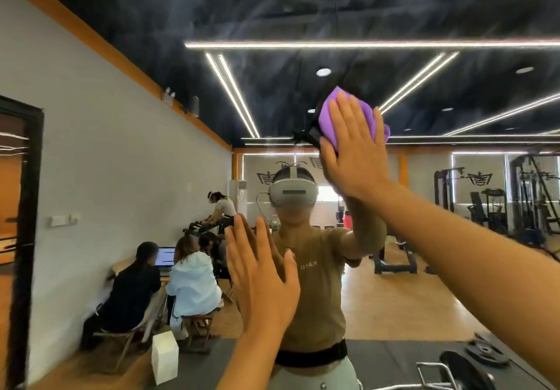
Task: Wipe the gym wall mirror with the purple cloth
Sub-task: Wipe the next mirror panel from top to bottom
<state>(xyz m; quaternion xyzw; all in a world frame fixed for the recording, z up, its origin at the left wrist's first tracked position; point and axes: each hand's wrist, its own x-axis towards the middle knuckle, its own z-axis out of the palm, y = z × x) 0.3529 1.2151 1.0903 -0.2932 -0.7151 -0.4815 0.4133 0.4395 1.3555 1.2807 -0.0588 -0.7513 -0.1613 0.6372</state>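
Observation:
The wall mirror (394, 19) fills the whole view and shows streaks across its upper part. My right hand (353, 150) is raised high with straight fingers and presses the purple cloth (330, 116) flat against the glass. The cloth shows above and to the left of my fingers. My left hand (260, 271) is lower down, palm flat on the mirror with its fingers spread. Between my arms I see my own reflection (312, 268) in a tan shirt.
All else is reflection: people seated at a desk (160, 277) on the left, weight machines (521, 195) on the right, a weight plate (485, 356) and a metal frame (433, 374) on the floor at lower right, and a white bag (165, 356) at lower left.

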